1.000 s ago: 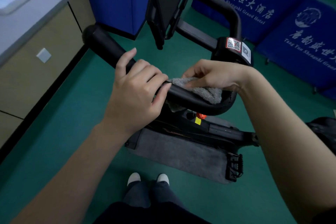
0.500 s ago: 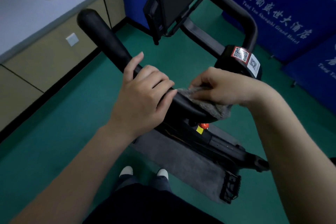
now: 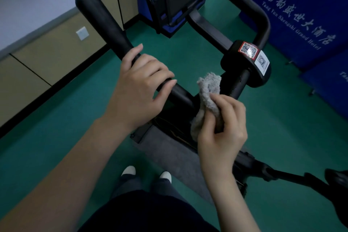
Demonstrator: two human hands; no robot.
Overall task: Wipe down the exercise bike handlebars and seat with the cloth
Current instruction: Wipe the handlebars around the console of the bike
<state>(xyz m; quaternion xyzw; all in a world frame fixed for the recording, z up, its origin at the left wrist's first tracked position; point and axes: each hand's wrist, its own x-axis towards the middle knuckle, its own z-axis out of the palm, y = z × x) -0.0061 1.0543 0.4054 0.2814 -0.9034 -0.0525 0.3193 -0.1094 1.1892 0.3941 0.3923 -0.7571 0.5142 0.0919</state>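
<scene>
**Two hands at the handlebars, cloth held just off the bar**

Two white shoes (image 3: 130,170) stand nearest me on the green floor, beside the grey mat (image 3: 169,156) under the bike. Above them the right hand (image 3: 224,133) is curled round the grey cloth (image 3: 208,96). Its thumb and fingers (image 3: 233,111) pinch the bunched lower half, while the upper end stands free and pokes up toward the middle bend of the handlebars (image 3: 105,24). From here the cloth looks just beside the bar rather than pressed on it, though I cannot say for sure whether its tip touches. A little further on, the left hand (image 3: 139,88) wraps the left arm of the bar, fingers over the top, steadying it. Beyond sits the clamp (image 3: 244,66) with its two code stickers, then the right arm of the bar, bare.

I'd judge the handlebar step is under way and the seat not yet reached; I cannot pick the seat out for certain. The next move calls for laying the cloth flat against the bar, closing the fingers round both, and drawing it along toward the clamp and the far arm.
</scene>
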